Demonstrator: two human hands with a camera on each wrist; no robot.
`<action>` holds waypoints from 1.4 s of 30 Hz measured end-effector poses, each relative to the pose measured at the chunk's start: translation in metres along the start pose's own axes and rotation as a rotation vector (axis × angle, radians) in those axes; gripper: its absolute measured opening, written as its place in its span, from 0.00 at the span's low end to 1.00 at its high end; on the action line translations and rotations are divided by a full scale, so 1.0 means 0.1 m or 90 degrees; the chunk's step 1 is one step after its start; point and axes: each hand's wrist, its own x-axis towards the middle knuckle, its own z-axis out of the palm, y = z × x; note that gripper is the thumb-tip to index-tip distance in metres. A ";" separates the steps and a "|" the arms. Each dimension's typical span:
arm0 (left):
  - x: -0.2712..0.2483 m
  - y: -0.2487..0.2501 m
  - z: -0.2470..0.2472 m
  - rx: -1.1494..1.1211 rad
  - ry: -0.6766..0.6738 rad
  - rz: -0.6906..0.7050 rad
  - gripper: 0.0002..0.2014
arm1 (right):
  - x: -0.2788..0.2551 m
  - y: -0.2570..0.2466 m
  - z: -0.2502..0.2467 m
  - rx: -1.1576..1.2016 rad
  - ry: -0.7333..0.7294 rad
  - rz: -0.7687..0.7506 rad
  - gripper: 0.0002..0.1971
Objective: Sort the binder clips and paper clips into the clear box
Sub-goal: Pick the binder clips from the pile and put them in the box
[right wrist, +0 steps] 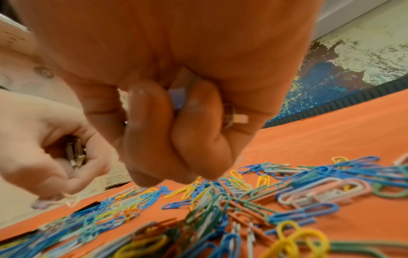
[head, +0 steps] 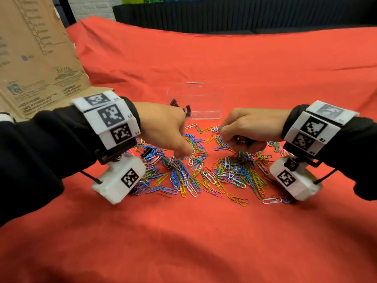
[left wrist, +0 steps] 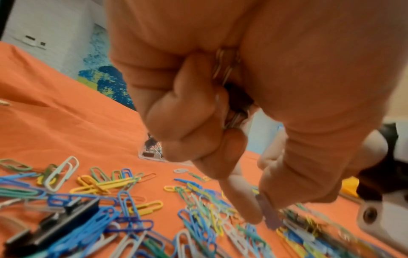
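Observation:
Coloured paper clips (head: 204, 172) lie in a wide heap on the red cloth (head: 193, 237). Behind them stands the clear box (head: 206, 103), with black binder clips (head: 179, 106) in its left part. My left hand (head: 184, 155) hovers over the heap's left side. It holds binder clips (left wrist: 225, 69) in its curled fingers and pinches a lilac paper clip (left wrist: 268, 216) between thumb and forefinger. My right hand (head: 234, 146) is a fist on the heap's right side. Small clips (right wrist: 176, 97) sit inside it, and its fingertips (right wrist: 198, 167) pinch a bunch of paper clips (right wrist: 212, 190).
One black binder clip (left wrist: 55, 225) lies among the paper clips under my left wrist. An open cardboard box (head: 40, 58) stands at the left, close to my left forearm. A dark sofa (head: 244, 13) borders the far edge of the cloth.

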 end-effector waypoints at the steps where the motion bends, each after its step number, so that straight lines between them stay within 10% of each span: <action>1: -0.02 -0.03 -0.03 -0.009 0.005 -0.006 0.13 | 0.01 0.01 -0.01 0.005 -0.003 -0.007 0.14; 10: -0.11 -0.19 -0.03 -0.175 -0.036 0.012 0.10 | 0.11 0.04 -0.08 0.130 -0.002 -0.033 0.14; 20: -0.03 -0.27 0.02 -0.627 -0.027 0.034 0.05 | 0.42 -0.26 -0.31 0.576 0.201 -0.138 0.18; 31: 0.11 -0.92 -0.02 -1.181 0.165 -0.018 0.08 | 1.25 -0.86 -0.37 0.565 0.350 -0.177 0.15; 42: 0.19 -1.17 0.12 -1.246 0.146 -0.067 0.18 | 1.74 -1.03 -0.36 0.512 0.479 -0.191 0.22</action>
